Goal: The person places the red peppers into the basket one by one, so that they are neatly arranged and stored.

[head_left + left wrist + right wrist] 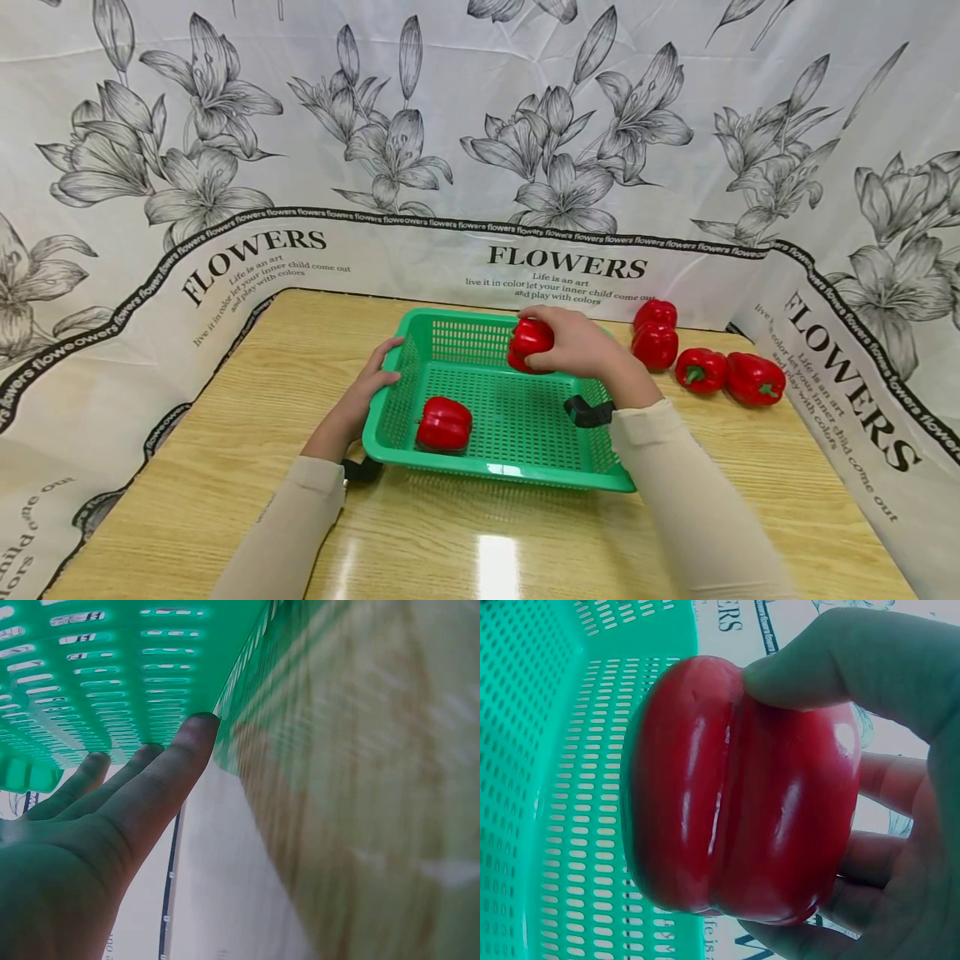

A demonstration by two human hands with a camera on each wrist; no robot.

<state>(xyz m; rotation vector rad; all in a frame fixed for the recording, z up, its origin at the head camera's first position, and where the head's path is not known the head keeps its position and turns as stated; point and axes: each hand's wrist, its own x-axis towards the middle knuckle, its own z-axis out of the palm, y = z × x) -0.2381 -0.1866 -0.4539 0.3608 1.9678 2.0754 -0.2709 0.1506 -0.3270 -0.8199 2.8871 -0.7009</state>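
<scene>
My right hand [573, 340] holds a red bell pepper [529, 343] over the far wall of a green plastic basket [502, 472]. In the right wrist view, the thumb lies on one side of this glossy bell pepper [735, 795], with the fingers behind it. At the basket's left end my left hand [363, 396] grips the rim. The left wrist view shows the left fingers [161, 780] stretched along the outside of the slotted wall. Inside the basket, near its front left corner, lies another red bell pepper [444, 423].
To the right of the basket, several red bell peppers [701, 370] lie on the wooden table [247, 408], two of them farther back. A white cloth with flower prints [420, 258] rises along the table's back and sides.
</scene>
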